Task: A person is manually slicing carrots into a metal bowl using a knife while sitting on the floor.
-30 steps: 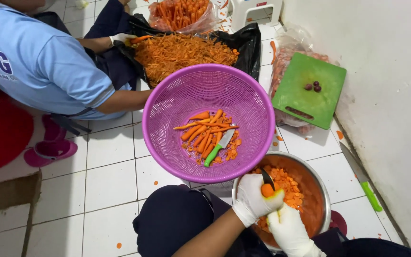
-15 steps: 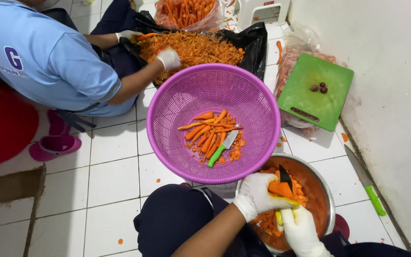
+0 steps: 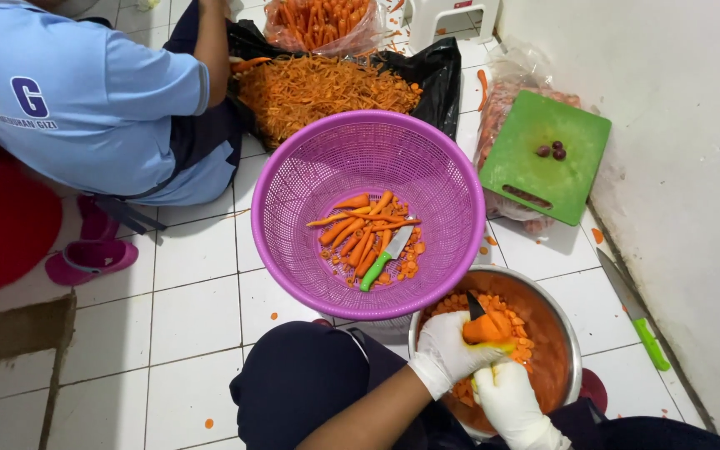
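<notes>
Mid-cut, by the look of it: held a carrot chunk (image 3: 485, 327) in the gloved left hand (image 3: 447, 354), fingers (image 3: 460, 360) curled and pinching it from below. Closed the gloved right hand (image 3: 506, 404) round the yellow handle of a paring knife (image 3: 473, 305), dark blade pointing up and away just past the left fingertips, against the chunk. Kept all of it above the steel bowl (image 3: 572, 350), with cut orange pieces (image 3: 514, 321) lying directly beneath the fingers.

Beyond the fingers, touching the bowl's far rim: a purple basket (image 3: 293, 242) with peeled carrots (image 3: 360, 229) and a green-handled knife (image 3: 383, 260). Farther off, a green cutting board (image 3: 543, 158) and a co-worker in a blue shirt (image 3: 77, 100) beside a heap of carrot peelings (image 3: 318, 83).

Judged as needed for the following cut: a firm pinch on the chunk, left fingertips tucked clear of the edge, and the chunk kept over the bowl.
</notes>
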